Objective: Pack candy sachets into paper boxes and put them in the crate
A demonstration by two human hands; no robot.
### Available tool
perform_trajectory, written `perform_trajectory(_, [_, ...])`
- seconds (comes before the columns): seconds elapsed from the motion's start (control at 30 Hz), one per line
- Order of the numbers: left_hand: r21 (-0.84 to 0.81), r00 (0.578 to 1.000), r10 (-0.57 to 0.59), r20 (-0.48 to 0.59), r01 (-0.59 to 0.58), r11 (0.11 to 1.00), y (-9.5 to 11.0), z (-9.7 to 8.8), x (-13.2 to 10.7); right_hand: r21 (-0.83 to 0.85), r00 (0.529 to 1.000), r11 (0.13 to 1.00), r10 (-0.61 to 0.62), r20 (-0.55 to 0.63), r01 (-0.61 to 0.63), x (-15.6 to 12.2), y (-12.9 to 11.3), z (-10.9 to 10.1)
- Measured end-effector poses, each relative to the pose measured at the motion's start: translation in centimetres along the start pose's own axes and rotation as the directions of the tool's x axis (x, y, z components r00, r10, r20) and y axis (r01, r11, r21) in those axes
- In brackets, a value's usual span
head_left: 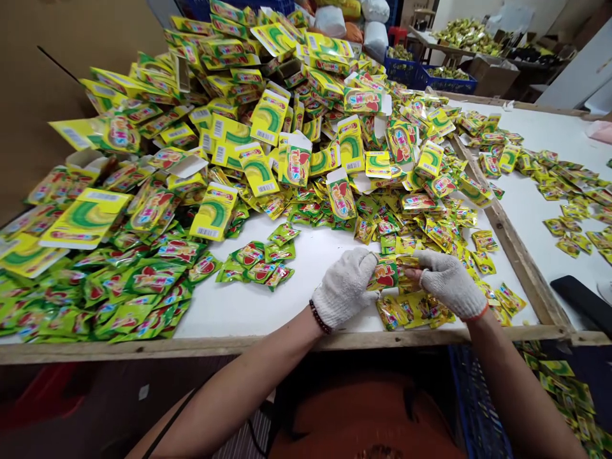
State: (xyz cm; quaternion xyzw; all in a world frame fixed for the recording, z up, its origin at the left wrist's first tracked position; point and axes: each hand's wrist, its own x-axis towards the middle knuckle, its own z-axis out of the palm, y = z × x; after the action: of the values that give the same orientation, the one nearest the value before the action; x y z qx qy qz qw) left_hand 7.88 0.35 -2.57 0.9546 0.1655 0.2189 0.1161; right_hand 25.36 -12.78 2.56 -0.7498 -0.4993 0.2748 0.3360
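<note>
My left hand (pixel 345 288), in a white knit glove, is closed around the left end of a small green and yellow candy box (pixel 384 273). At the box's right end, my right hand (pixel 448 282), gloved too with bare fingertips showing, pinches a yellow candy packet (pixel 407 261) against the opening. How far that packet is inside the box is hidden by my fingers. Just below both hands lie several yellow packets (pixel 415 310) near the table's front edge. Left of my left hand, a small group of green packets (pixel 262 271) rests on the white tabletop (pixel 268 312).
A tall heap of candy boxes (pixel 229 146) covers the back, with green packets (pixel 138 287) piled at left. A wooden strip (pixel 514 242) divides the table at right; beyond it lie more packets (pixel 568 226) and a black phone-like object (pixel 581 306). Blue crates (pixel 449 81) stand behind.
</note>
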Motion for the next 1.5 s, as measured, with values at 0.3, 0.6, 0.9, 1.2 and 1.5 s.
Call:
perform_trajectory(0.3, [-0.036,0.999,-0.003,0.033,0.004,0.999,-0.4,-0.6,-0.1,0.055,0.995,0.996,-0.072,-0.072,0.076,0.5,-1.1,1.3])
perform_trajectory(0.6, [-0.045,1.000,-0.003,0.022,0.004,0.999,-0.5,-0.6,-0.1,0.366,0.955,0.889,0.213,0.204,-0.276,0.1,-1.8,1.3])
perform_trajectory(0.9, [-0.055,0.987,0.076,0.142,-0.069,0.996,-0.6,-1.0,0.2,0.605,0.841,0.665,0.064,0.537,-0.437,-1.3,-0.6,2.7])
perform_trajectory(1.2, [-0.088,0.924,-0.032,0.381,0.070,0.994,-1.4,-5.3,-3.4,0.293,0.893,0.904,0.172,0.416,-0.311,0.1,-1.5,2.1])
perform_trajectory(1.5, [0.012,0.952,-0.215,0.218,0.218,0.976,-3.5,-2.2,4.9,-0.661,0.998,0.750,-0.016,-0.058,-0.026,5.7,2.4,-1.5])
